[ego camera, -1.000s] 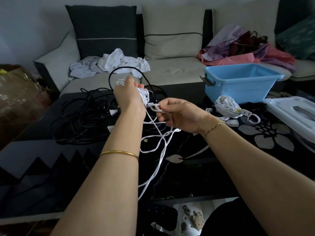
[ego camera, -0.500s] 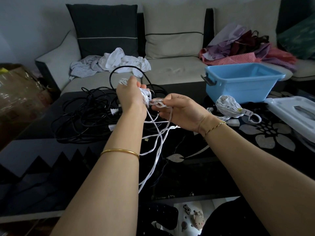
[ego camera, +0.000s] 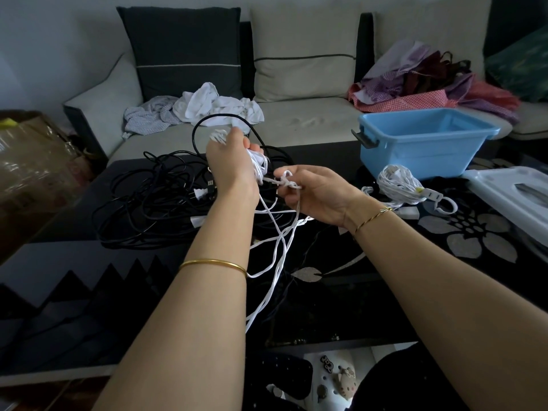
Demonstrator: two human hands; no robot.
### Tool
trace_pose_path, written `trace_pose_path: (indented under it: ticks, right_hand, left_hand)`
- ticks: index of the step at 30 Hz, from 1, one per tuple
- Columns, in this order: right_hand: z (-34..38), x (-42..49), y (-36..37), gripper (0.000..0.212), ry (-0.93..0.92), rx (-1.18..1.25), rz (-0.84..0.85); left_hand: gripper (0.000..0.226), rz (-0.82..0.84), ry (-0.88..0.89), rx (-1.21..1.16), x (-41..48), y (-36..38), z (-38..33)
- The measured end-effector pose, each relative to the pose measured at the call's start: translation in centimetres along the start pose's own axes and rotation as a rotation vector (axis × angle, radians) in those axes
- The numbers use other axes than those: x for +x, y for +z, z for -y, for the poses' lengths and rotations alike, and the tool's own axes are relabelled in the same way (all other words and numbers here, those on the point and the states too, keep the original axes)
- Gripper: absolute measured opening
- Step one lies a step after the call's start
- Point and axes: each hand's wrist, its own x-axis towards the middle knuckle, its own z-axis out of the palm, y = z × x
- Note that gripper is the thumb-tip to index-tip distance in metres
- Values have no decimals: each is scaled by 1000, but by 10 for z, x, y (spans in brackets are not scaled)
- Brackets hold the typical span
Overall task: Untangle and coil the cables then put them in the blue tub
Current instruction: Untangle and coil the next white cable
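Holding white cable [ego camera: 278, 250] above desk [ego camera: 89, 277]: left hand [ego camera: 231, 161] curled round a bunch of its loops, right hand [ego camera: 317, 197] pinching a knotted strand just beside. Loose strands hang from both hands toward the near desk edge, long axis front-to-back. Count: one coiled white cable [ego camera: 397, 182] lying beside one blue tub [ego camera: 421, 143], right; one black cable tangle [ego camera: 148, 209] behind left hand, cable number unclear. White lid [ego camera: 510, 191] far right.

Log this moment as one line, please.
left hand: grips white cable loops | right hand: pinches knot | black cables: tangled
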Motion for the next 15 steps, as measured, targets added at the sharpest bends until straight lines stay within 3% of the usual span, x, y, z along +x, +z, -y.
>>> trace_pose_path:
  ticks: [5, 15]
  right_hand:
    - [3, -2, -11, 21, -2, -130, -45]
    - [9, -3, -25, 32, 140, -117, -208]
  left_hand:
    - [35, -14, 31, -8, 0, -5, -4]
    - [26, -94, 147, 60, 7, -12, -6]
